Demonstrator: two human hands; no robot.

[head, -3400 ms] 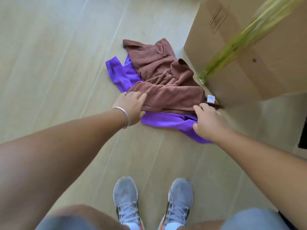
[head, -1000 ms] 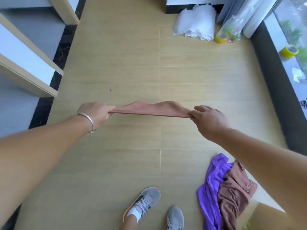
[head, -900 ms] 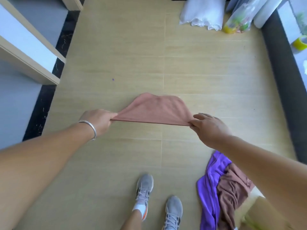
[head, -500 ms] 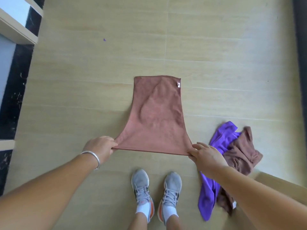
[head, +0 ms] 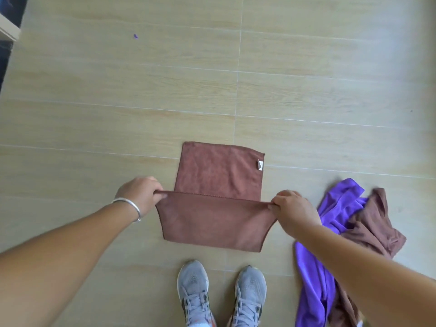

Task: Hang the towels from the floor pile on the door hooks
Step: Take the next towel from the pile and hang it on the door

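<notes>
A brown towel (head: pixel 217 208) lies on the wooden floor in front of my feet, folded so that its near half lies over the far half. My left hand (head: pixel 141 194) pinches the left corner of the top edge. My right hand (head: pixel 292 208) pinches the right corner of that edge, which is stretched straight between both hands. A small white label sits at the far right corner of the towel. To the right on the floor lies the pile: a purple towel (head: pixel 316 274) with another brown towel (head: pixel 372 227) crumpled on it. No door hooks are in view.
My two grey shoes (head: pixel 221 293) stand just behind the folded towel. The floor (head: pixel 212 79) is pale wood planks. A white and dark frame edge (head: pixel 7 29) shows at the far left top corner.
Both hands have carried the towel's near edge forward over the spread towel, making a fold. Earlier the towel was lifted from the pile and laid flat on the floor.
</notes>
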